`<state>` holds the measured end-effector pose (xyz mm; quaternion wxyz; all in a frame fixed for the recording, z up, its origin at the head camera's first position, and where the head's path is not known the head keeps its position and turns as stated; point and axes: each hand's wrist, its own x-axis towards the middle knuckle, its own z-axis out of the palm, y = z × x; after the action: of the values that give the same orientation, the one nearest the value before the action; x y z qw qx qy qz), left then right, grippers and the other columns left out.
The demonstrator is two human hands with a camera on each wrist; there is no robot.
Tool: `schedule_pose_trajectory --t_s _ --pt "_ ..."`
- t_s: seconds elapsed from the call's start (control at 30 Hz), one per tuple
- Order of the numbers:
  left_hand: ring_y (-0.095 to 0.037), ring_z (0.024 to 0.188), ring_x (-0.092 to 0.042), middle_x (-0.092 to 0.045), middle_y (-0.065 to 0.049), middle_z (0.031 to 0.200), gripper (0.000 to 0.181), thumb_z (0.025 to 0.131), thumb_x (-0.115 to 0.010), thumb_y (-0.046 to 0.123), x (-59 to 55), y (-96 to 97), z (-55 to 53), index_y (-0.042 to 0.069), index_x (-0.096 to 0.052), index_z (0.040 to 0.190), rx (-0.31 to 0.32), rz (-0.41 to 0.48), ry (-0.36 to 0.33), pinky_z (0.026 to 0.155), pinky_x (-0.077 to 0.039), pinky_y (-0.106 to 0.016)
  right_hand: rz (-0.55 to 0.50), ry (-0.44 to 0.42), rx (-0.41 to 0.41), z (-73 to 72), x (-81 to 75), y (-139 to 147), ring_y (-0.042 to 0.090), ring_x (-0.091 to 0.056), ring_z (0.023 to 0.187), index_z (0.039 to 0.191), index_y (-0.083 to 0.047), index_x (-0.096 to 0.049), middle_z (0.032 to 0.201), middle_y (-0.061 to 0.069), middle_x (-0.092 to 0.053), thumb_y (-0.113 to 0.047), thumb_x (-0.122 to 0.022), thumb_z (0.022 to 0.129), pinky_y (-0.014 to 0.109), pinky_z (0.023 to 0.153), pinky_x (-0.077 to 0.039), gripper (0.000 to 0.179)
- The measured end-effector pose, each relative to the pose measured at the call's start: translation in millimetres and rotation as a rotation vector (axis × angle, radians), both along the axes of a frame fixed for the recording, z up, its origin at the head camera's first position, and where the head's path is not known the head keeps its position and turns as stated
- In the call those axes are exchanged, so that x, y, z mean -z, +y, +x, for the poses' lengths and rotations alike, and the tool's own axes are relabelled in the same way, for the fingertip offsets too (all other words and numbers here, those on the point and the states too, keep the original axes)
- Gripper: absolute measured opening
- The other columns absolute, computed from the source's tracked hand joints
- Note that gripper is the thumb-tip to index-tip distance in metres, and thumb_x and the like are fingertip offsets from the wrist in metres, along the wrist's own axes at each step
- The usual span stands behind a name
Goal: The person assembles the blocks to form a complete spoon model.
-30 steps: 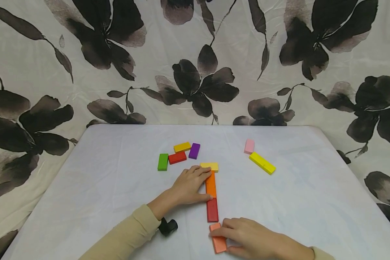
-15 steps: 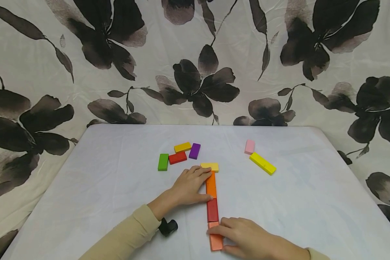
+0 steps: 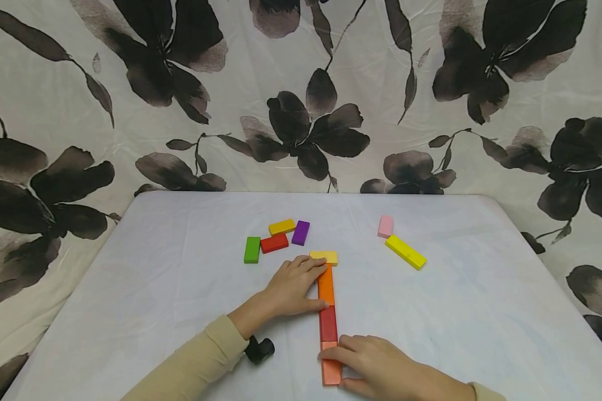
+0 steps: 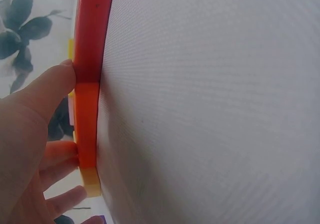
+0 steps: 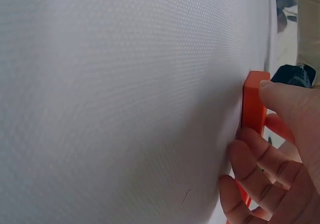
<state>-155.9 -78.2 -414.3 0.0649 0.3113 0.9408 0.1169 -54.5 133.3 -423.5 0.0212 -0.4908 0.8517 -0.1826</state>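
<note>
In the head view, flat blocks lie end to end in a column: an orange block point(image 3: 325, 291), a dark red block point(image 3: 328, 324) and a coral block point(image 3: 331, 375). A pale yellow block point(image 3: 329, 257) lies crosswise at the column's far end. My left hand point(image 3: 292, 287) rests its extended fingers on the orange block; its thumb point(image 4: 62, 79) touches near the orange-red joint. With forefinger and thumb, my right hand point(image 3: 383, 363) holds the coral block, whose far end meets the red one. My forefinger covers part of it. The right wrist view shows the thumb on its end.
Left of the column's far end lie a green block point(image 3: 252, 250), a red block point(image 3: 274, 243), a yellow block point(image 3: 282, 226) and a purple block point(image 3: 300, 233). A pink block point(image 3: 386, 226) and a long yellow block point(image 3: 405, 252) lie further right on the white table point(image 3: 481, 312).
My right hand has moved the coral block forward and left, closing its gap to the red block and straightening it in line. The left hand has stayed in place.
</note>
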Motion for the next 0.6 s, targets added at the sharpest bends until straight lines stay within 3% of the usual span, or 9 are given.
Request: schedule_pose_trajectory --t_s 0.6 --pt "-0.025 0.13 -0.033 -0.038 -0.001 0.144 0.074 0.078 -0.064 0.053 -2.0 0.5 1.3 0.012 -0.044 0.137 -0.003 -0.005 0.0 0.102 -0.033 -0.046 0.028 -0.058 0.014 -1.2 -0.4 0.4 -0.003 -0.044 0.073 0.126 -0.025 -0.052 0.09 -0.013 -0.051 -0.03 -0.063 0.086 0.011 0.065 -0.04 0.043"
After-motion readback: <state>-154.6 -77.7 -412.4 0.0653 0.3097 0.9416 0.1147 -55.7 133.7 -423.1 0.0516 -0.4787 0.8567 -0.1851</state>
